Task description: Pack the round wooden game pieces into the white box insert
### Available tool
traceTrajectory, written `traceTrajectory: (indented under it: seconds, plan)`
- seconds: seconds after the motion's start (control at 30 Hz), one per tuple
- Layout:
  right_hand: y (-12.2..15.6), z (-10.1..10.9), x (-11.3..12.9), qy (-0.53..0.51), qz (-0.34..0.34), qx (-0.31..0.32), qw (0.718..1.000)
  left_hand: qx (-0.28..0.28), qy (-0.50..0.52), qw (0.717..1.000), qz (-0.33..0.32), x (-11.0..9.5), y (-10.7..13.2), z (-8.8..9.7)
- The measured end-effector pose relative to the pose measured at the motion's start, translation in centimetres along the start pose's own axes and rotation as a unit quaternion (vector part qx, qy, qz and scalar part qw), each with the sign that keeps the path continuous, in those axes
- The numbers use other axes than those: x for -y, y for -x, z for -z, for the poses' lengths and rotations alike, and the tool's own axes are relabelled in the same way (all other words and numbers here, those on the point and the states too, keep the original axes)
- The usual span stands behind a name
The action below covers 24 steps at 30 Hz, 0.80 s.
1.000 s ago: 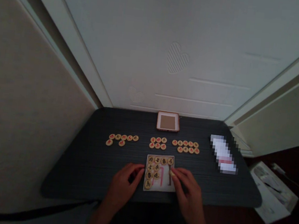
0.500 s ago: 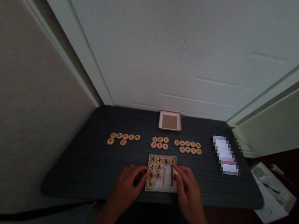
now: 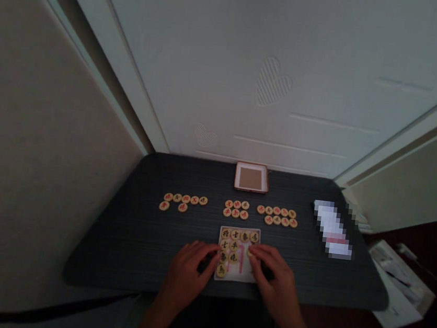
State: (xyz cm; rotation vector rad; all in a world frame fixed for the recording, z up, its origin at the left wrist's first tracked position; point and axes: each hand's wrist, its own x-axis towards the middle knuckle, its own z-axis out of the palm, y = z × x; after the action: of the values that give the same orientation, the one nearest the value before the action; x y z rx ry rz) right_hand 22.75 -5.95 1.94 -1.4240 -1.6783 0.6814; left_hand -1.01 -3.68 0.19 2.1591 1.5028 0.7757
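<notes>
A shallow white box (image 3: 243, 275) lies near the front of the table, with several black-lettered wooden Chinese chess pieces (image 3: 233, 258) in it. They fill the top row and much of the left side; pink and red strokes mark its floor. My left hand (image 3: 188, 268) is at the box's left rim, thumb and index fingertips closed against the edge. Over the right part of the box, my right hand (image 3: 274, 275) pinches a Chinese chess piece (image 3: 250, 250) below the top row's last piece. Fingers mostly cover that piece, so its character is hidden.
Behind the box lie groups of red- and black-lettered pieces at left (image 3: 185, 199), middle (image 3: 235, 213) and right (image 3: 277, 221). A brown-edged lid (image 3: 251, 178) rests at the table's back. A blurred white packet (image 3: 331, 229) lies right; a white carton (image 3: 401, 290) stands beyond the table (image 3: 126, 243).
My right hand has brought the piece from the box's right rim inward and down, under the top row's last piece. The left hand stays at the left edge. The view shifted slightly.
</notes>
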Motion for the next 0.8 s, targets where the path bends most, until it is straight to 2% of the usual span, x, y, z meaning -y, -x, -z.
traceTrajectory:
  seconds: [0.2,0.8]
  plan:
    - [-0.1,-0.3,-0.1,0.024,0.018,-0.023,0.999,0.013,0.009,1.000,0.009,0.0,0.0,0.0]
    - [-0.1,-0.8,-1.4,0.126,0.028,0.065,0.990,-0.006,0.012,1.000,0.001,-0.3,-0.2,0.1]
